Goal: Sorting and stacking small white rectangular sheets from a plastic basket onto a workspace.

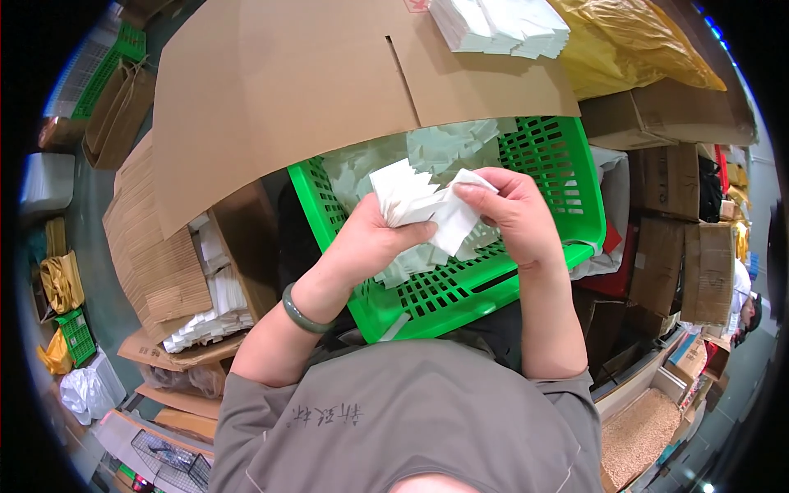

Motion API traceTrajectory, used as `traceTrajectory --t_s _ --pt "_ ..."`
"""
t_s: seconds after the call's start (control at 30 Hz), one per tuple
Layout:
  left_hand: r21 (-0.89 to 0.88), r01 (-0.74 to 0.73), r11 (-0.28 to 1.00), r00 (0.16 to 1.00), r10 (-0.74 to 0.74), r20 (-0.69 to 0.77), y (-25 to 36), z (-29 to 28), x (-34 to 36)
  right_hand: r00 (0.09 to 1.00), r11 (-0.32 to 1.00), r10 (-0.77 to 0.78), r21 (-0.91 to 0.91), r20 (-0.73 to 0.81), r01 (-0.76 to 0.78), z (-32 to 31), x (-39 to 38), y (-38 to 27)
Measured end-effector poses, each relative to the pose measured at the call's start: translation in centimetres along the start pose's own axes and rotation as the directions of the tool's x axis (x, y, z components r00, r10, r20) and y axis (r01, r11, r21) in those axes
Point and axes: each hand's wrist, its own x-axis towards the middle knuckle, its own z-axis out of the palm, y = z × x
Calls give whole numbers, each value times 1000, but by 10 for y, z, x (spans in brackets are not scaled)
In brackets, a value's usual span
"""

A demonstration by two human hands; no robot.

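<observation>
My left hand (pixel 380 232) is closed around a stack of thin white paper pieces (pixel 398 191), fanned out at the top. Its thumb lies along the stack's lower side. Between the thumb and fingers of my right hand (pixel 519 212) is pinched a single white paper piece (pixel 457 220), which touches the stack and hangs down beside it. Whether these are flat sheets or small bags I cannot tell. Both hands are above a green plastic basket (pixel 588 193) with slotted walls, where many more pale white pieces (pixel 452 144) lie loose.
A large cardboard sheet (pixel 271 90) overlaps the basket's far side. On it sit neat white paper stacks (pixel 497 26), beside a yellow plastic bag (pixel 629 49). An open carton (pixel 246 238) with white stacks stands left; brown cartons (pixel 657 271) crowd the right.
</observation>
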Motion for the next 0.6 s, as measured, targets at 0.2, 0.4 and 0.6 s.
traceTrajectory --t_s 0.2,0.4,0.6 --pt "-63 75 995 991 -81 -108 -8 -8 6 938 968 -138 159 -317 196 9 -10 -12" --pt "-540 263 800 949 -316 -6 -3 -13 12 486 390 -871 -497 73 775 40 -15 16" --pt "-688 161 708 985 -68 160 -4 -19 12 574 258 -757 -664 312 702 55 -4 40"
